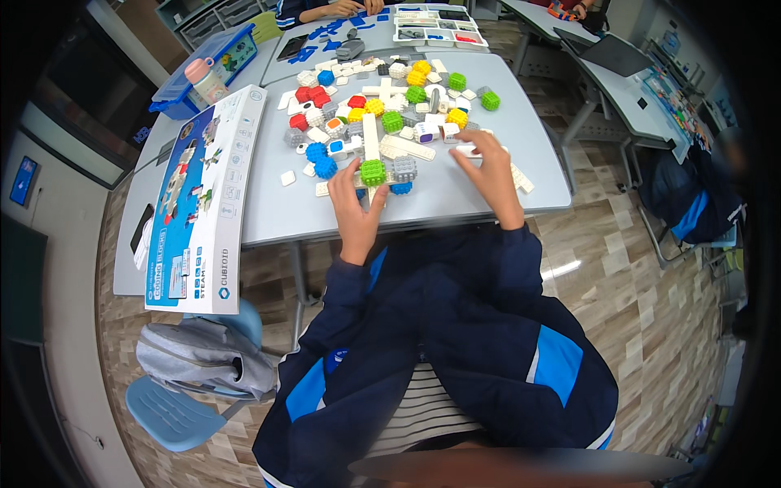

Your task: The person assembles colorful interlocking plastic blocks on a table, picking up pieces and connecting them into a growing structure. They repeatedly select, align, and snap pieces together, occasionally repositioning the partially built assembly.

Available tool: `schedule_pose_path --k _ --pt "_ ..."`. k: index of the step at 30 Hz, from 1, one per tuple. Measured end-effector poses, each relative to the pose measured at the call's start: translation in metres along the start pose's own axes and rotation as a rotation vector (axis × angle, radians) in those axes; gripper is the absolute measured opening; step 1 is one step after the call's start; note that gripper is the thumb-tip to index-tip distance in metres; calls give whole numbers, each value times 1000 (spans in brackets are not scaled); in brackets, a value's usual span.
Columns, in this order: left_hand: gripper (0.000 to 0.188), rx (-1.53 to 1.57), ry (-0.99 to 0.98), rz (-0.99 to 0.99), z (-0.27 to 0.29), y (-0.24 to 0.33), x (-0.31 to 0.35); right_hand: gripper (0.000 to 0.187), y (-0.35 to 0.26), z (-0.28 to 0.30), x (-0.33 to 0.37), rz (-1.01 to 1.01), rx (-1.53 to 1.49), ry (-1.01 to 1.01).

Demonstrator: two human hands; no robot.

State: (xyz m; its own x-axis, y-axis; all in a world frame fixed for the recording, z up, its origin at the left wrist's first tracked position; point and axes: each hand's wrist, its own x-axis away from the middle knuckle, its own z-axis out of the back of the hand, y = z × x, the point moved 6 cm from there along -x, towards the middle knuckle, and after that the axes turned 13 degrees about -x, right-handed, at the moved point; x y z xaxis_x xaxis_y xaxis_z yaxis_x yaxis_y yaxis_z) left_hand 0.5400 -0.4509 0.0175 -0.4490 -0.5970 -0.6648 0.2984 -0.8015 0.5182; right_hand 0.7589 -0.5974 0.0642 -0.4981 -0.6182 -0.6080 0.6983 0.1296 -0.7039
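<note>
My left hand [356,213] is at the near side of the block pile, its thumb and fingers apart. Close by its fingertips is a green studded block [373,172], beside a grey studded block [404,169]; whether the fingertips touch the green one I cannot tell. A long white beam [371,137] runs away from the green block. Blue studded blocks [325,167] lie just left of these fingers. My right hand [495,180] is held open farther right, fingers spread, near a white beam [521,178] and a white block with an orange mark [451,132].
Red blocks [311,95], yellow blocks [417,76] and white pieces cover the table's middle. A large printed box [203,203] leans at the left, near a blue bin [236,61] and a pink-topped bottle [206,80]. Across the table, another person's hands [348,8] are near blue pieces and a sorting tray [439,28].
</note>
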Motion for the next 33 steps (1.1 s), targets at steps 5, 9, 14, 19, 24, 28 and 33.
schedule_pose_path --k 5,9,14,19,24,28,33 --pt "63 85 8 20 5 0 -1 26 17 5 -55 11 249 44" --pt "55 189 53 78 6 -6 -1 34 31 -10 -101 -145 262 -105" --pt "41 474 126 265 5 -23 0 29 14 -79 -126 13 51 -362" --pt "22 251 217 293 32 -49 -34 26 3 -143 -133 90 75 -522" --pt "23 -76 202 140 50 -53 -61 33 -5 -181 -128 284 221 -633" --pt "21 4 175 197 49 -52 -40 32 4 -191 -139 197 271 -708" --pt "20 93 158 258 43 -49 -19 32 4 -180 -136 227 241 -670"
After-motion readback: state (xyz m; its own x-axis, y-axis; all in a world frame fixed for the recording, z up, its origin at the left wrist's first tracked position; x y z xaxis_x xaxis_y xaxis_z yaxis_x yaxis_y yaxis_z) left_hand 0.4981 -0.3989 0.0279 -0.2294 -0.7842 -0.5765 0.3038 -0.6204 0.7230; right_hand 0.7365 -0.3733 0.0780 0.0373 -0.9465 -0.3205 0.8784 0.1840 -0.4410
